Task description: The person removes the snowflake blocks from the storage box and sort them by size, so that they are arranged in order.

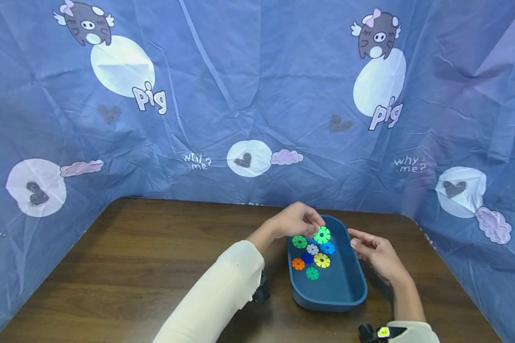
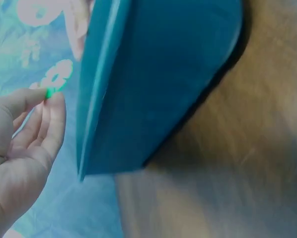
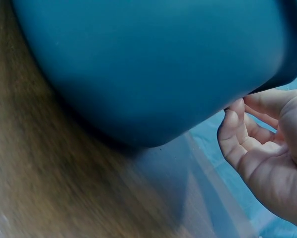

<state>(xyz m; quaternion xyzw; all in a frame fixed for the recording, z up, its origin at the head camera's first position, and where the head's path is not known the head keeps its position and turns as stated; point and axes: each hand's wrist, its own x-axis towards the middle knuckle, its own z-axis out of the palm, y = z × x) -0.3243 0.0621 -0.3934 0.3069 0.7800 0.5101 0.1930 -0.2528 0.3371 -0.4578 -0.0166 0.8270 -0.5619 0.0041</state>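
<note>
My left hand (image 1: 295, 221) is over the far left part of a blue tray (image 1: 356, 281). Between thumb and fingertips it pinches a bright green notched plastic disc (image 1: 322, 235), which also shows as a glowing green disc (image 2: 59, 75) in the left wrist view. Below it in the tray lie several flower-shaped discs, among them a yellow disc (image 1: 322, 260), an orange disc (image 1: 298, 264) and a white disc (image 1: 312, 249). At the tray's right side is my right hand (image 1: 379, 255), fingers loosely extended by the rim and holding nothing visible. Whether its fingertips touch the tray is unclear.
The tray stands on a brown wooden table (image 1: 154, 262), right of centre. Blue printed cloth (image 1: 257, 95) hangs behind the table and along both sides.
</note>
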